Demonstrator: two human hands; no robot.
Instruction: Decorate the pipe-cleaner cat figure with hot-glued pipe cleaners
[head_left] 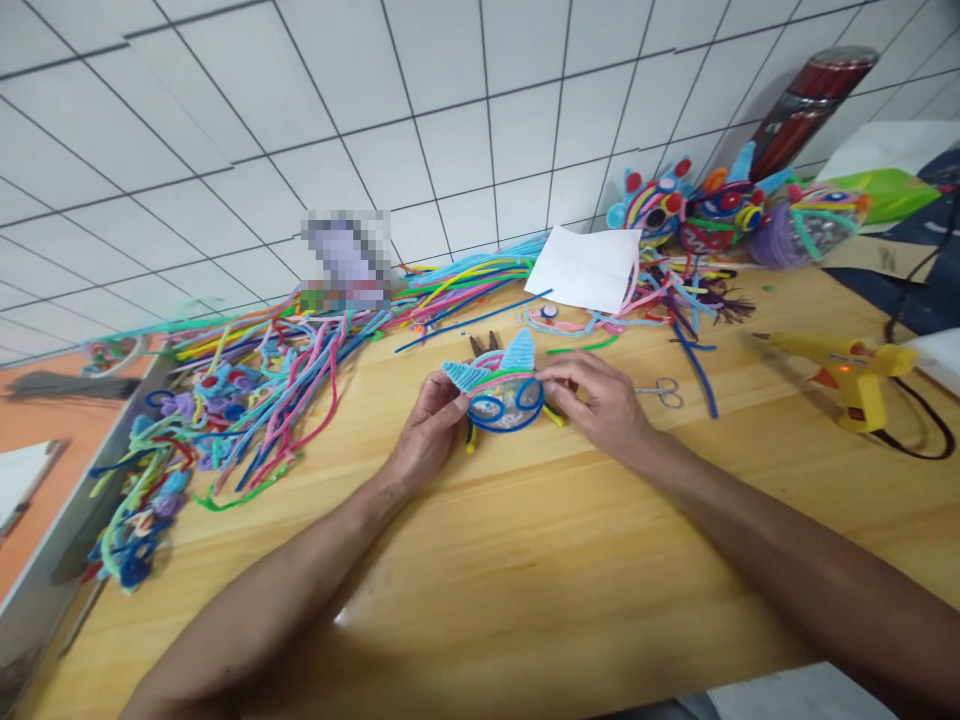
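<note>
Between my hands, a little above the wooden table, is a pipe-cleaner mask (504,392) on a clear rounded base. Two light-blue pointed ears rise from its top, pink and green strips run across the brow, and dark-blue loops curl over the front. My left hand (431,425) grips its left edge with thumb and fingers. At the right edge, my right hand (596,395) pinches the end of the strips. Behind the mask lie pliers (484,345), their yellow-and-black handles partly hidden under it. Small scissors (661,392) rest just right of my right hand.
A yellow hot glue gun (847,375) with a lit orange light and black cord lies at right. Pipe cleaners (285,380) heap along the left and back. A white paper (585,268), several decorated figures (720,215) and a red thermos (814,110) stand near the tiled wall.
</note>
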